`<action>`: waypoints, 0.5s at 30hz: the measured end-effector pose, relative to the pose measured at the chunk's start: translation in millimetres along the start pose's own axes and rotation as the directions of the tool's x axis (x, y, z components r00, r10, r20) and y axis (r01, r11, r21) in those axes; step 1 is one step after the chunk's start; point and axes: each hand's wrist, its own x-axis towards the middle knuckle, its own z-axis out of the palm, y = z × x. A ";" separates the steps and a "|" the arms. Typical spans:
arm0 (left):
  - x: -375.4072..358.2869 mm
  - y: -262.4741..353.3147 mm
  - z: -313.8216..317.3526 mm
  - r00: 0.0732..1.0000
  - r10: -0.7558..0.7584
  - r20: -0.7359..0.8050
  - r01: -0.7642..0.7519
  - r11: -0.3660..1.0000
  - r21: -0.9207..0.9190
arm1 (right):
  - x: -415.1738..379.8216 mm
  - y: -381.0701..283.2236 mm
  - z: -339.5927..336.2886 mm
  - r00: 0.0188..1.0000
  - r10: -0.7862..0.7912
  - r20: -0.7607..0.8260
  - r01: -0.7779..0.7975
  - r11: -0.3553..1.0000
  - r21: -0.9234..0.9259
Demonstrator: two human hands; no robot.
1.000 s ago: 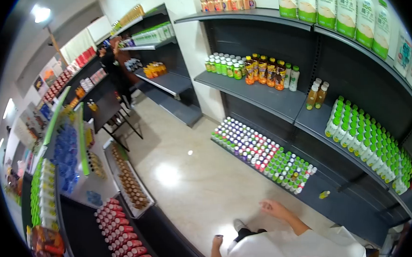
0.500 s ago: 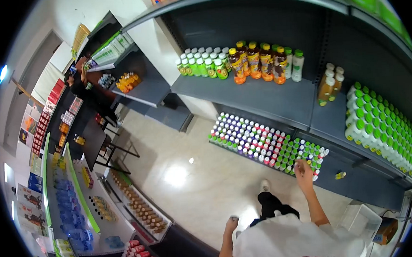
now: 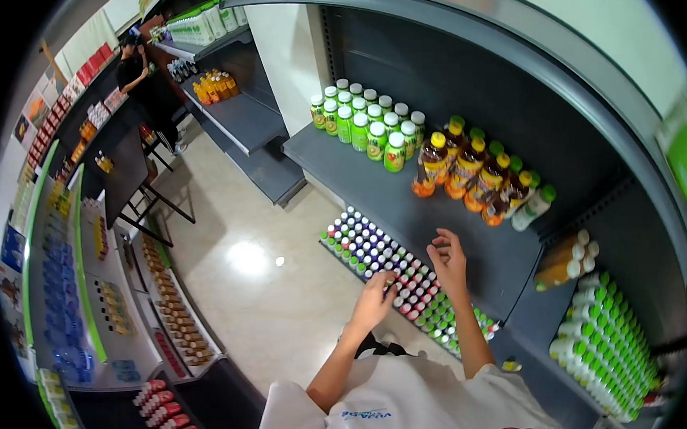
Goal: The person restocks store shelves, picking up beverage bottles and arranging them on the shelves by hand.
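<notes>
Both hands reach toward the bottom shelf point(image 3: 513, 344) packed with small bottles point(image 3: 376, 251). The left hand point(image 3: 375, 300) hovers over the bottles near the shelf's front edge, its grip loosely curled and holding nothing. The right hand point(image 3: 448, 259) is raised at the front edge of the middle shelf point(image 3: 405, 203), fingers apart and empty. Bare shelf surface lies between that hand and the amber bottles point(image 3: 466, 173) farther back. Open floor point(image 3: 262, 296) stretches left of the shelves.

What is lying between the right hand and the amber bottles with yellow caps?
Only bare dark shelf separates the right hand from the amber bottles, in the head view.
</notes>
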 end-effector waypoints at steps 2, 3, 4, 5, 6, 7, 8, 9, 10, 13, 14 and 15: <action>37.5 29.2 -1.6 0.996 0.093 0.007 -0.092 0.993 -0.077 | 24.6 10.3 1.4 1.000 0.024 0.008 -0.024 0.999 -0.040; 56.4 40.3 -4.4 0.982 0.188 0.034 -0.181 0.973 -0.140 | 34.8 17.0 1.4 0.997 0.082 -0.007 -0.082 0.996 -0.040; 72.7 46.2 -7.2 0.977 0.180 0.113 -0.158 0.971 -0.179 | 44.0 22.5 1.1 0.989 0.143 -0.030 -0.144 0.989 -0.040; 89.7 42.6 -2.6 0.972 0.201 0.119 -0.176 0.965 -0.196 | 54.9 23.4 2.9 0.989 0.140 -0.049 -0.143 0.988 -0.054; 109.1 37.7 -2.0 0.968 0.216 0.125 -0.190 0.963 -0.193 | 63.2 23.4 4.9 0.986 0.149 -0.071 -0.153 0.987 -0.044; 125.5 35.3 -2.3 0.964 0.229 0.138 -0.200 0.960 -0.194 | 68.3 21.8 6.7 0.982 0.164 -0.098 -0.168 0.985 -0.034; 134.4 27.7 3.7 0.958 0.238 0.162 -0.200 0.955 -0.218 | 71.3 22.4 8.6 0.976 0.175 -0.127 -0.182 0.982 -0.050; 149.4 17.5 9.3 0.965 0.229 0.128 -0.200 0.959 -0.202 | 81.4 24.7 14.5 0.973 0.148 -0.175 -0.165 0.982 -0.088; 169.2 7.0 8.4 0.968 0.231 0.094 -0.213 0.962 -0.169 | 98.8 26.1 27.8 0.968 0.111 -0.226 -0.139 0.984 -0.112; 208.6 15.1 -18.7 0.950 0.241 0.197 -0.174 0.935 -0.308 | 139.1 36.6 66.0 0.926 -0.047 -0.376 -0.048 0.970 -0.238; 221.2 14.1 -27.9 0.935 0.250 0.250 -0.185 0.948 -0.259 | 150.1 35.7 74.4 0.923 -0.103 -0.371 -0.035 0.937 -0.348; 231.4 3.3 -27.4 0.915 0.290 0.280 -0.221 0.942 -0.253 | 157.1 37.5 83.7 0.900 -0.113 -0.421 -0.039 0.941 -0.335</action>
